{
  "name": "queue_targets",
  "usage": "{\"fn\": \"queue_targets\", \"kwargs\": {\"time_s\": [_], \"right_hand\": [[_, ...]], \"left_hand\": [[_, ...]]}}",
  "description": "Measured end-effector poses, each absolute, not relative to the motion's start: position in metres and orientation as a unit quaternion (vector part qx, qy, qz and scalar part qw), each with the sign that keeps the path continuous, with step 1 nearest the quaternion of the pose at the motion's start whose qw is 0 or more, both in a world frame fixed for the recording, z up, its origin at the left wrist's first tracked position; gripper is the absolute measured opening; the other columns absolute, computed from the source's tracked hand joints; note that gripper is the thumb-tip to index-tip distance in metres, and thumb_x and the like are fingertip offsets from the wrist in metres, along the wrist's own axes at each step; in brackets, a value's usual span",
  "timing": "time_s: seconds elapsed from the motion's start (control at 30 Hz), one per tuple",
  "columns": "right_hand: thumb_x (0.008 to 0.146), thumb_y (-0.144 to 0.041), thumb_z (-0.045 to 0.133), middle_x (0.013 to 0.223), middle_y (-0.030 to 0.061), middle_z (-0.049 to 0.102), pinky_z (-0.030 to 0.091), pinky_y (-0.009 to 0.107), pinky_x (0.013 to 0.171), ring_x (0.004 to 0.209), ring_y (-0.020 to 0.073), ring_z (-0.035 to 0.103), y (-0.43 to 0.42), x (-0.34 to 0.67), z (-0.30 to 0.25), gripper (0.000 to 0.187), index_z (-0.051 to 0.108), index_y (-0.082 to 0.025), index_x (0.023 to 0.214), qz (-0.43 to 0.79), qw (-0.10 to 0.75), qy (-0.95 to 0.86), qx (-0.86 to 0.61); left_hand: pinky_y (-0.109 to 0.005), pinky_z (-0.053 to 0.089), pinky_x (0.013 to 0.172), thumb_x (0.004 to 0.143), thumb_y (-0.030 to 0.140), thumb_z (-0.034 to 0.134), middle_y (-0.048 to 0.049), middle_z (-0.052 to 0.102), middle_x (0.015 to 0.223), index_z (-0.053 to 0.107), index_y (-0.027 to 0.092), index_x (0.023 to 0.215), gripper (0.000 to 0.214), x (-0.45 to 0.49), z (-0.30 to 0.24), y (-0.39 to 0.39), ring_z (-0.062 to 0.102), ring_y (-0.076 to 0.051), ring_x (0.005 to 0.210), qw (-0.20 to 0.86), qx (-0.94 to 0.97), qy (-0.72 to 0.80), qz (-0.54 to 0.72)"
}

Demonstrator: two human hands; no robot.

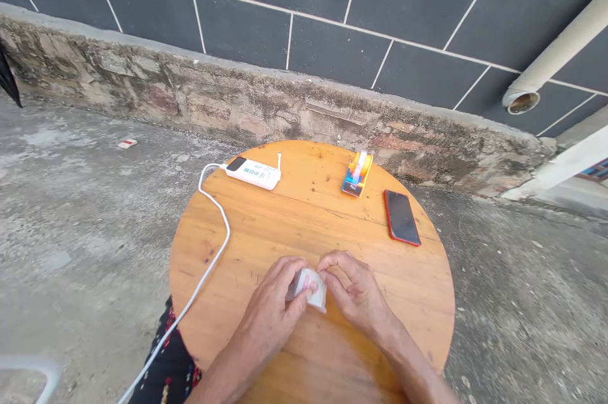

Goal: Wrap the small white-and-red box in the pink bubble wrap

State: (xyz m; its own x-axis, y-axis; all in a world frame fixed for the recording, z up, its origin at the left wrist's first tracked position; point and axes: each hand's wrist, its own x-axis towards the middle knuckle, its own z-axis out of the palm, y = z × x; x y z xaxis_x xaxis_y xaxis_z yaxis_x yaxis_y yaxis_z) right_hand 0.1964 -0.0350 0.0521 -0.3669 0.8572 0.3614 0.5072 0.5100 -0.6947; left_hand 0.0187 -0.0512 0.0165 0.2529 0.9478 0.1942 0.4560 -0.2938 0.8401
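Observation:
Over the near half of the round wooden table point(247, 246), my left hand point(273, 303) is closed around a small whitish box point(314, 296) with a pinkish print. Its thumb lies across the face turned toward me. On the box's right side is my right hand point(351, 287), thumb and forefinger pinched together at the upper corner. Whatever is between those fingertips is too small and blurred to make out. Part of the box is covered by my left fingers.
A white power strip point(254, 173) with a white cord point(216, 258) lies at the table's back left. At the back right are a yellow-and-blue tape dispenser point(358, 174) and a red-edged phone point(402, 217). A stone-based wall point(228, 106) stands behind.

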Motion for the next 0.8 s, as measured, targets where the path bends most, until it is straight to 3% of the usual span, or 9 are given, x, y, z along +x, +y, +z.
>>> {"fn": "queue_targets", "kwargs": {"time_s": [0.27,0.47,0.63,0.8], "right_hand": [[0.091,-0.004,0.042,0.086,0.0043,0.067,0.039,0.034,0.079,0.082,0.0163,0.058,-0.046,0.191,0.045,0.022,0.057,-0.018,0.095,0.033,0.287,-0.887,-0.360],[0.094,-0.004,0.042,0.114,0.0100,0.067,0.031,0.041,0.096,0.110,0.0190,0.056,-0.055,0.198,0.038,0.037,0.048,-0.013,0.129,-0.084,0.235,-0.906,-0.343],[0.091,0.001,0.033,0.128,0.0092,0.061,0.023,0.046,0.106,0.130,0.0215,0.042,-0.070,0.207,0.031,0.051,0.037,-0.014,0.140,-0.091,0.196,-0.913,-0.347],[0.091,-0.006,0.036,0.128,0.0101,0.060,0.034,0.048,0.103,0.122,0.0219,0.051,-0.063,0.221,0.036,0.050,0.039,-0.022,0.138,0.049,0.271,-0.857,-0.437]], "left_hand": [[-0.032,0.050,0.084,0.091,0.026,0.050,-0.0059,0.059,0.114,0.048,0.026,0.124,0.033,0.021,0.010,-0.053,0.058,-0.020,0.100,0.342,0.705,0.474,0.403],[-0.031,0.048,0.089,0.094,0.024,0.046,-0.0051,0.058,0.114,0.049,0.027,0.124,0.030,0.023,0.010,-0.049,0.055,-0.018,0.105,0.344,0.709,0.449,0.422],[-0.031,0.046,0.095,0.094,0.022,0.045,-0.0052,0.056,0.116,0.053,0.027,0.121,0.029,0.023,0.008,-0.052,0.054,-0.017,0.110,0.341,0.711,0.447,0.423],[-0.031,0.049,0.090,0.092,0.022,0.046,-0.0069,0.057,0.114,0.060,0.025,0.115,0.027,0.023,0.007,-0.052,0.056,-0.019,0.107,0.319,0.716,0.461,0.416]]}}
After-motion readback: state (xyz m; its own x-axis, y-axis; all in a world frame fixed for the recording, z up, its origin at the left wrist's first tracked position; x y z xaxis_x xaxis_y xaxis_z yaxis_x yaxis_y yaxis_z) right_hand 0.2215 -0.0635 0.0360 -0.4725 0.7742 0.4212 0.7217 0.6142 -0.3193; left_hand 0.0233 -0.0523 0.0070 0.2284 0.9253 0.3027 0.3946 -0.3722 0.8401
